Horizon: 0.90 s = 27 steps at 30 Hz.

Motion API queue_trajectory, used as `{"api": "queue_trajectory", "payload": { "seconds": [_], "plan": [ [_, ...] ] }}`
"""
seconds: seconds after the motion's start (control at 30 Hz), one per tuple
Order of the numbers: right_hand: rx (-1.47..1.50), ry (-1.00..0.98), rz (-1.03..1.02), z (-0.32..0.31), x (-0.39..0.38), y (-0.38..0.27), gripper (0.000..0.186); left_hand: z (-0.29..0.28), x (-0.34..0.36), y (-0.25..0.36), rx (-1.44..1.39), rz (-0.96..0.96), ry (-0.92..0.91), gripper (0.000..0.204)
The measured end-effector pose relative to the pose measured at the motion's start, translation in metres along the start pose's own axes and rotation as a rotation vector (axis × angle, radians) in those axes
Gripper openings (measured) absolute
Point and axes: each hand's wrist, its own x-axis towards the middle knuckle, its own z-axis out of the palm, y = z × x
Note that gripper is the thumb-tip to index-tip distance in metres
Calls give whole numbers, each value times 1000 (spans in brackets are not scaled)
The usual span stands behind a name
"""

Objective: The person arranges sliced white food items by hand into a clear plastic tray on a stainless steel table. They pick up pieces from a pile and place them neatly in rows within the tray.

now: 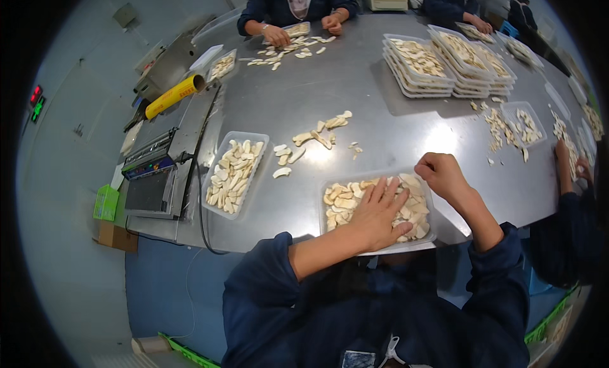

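A clear plastic tray (321,211) full of pale dried slices (343,200) stands at the table's near edge, in front of me. My left hand (381,216) lies flat on the slices with its fingers apart, covering the middle of the tray. Just above the tray's far right corner is my right hand (442,174), its fingers curled closed; whether anything is between them is hidden. Loose slices (323,132) lie in a small scatter beyond the tray. To the left stands a second filled tray (236,174).
Stacked filled trays (415,64) stand at the far right. A scale (152,190) with a cable and a yellow tube (174,96) are on the left. Co-workers' hands (276,36) handle slices across the table and at the right edge, by another tray (525,124).
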Motion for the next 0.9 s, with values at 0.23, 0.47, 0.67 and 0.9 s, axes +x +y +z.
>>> {"api": "queue_trajectory", "payload": {
  "seconds": [0.23, 0.47, 0.67, 0.9],
  "plan": [
    [-246, -25, -431, 73, 120, -36, 19, -43, 23, -139, 169, -197, 601, 43],
    [-447, -131, -582, 114, 179, -20, 14, -44, 42, -191, 365, -215, 573, 24],
    [-499, -168, -509, 93, 153, -5, 10, -35, 36, -198, 427, -180, 651, 17],
    [-437, -154, -519, 99, 139, -23, 37, -59, 17, -141, 128, -322, 629, 12]
  ]
}}
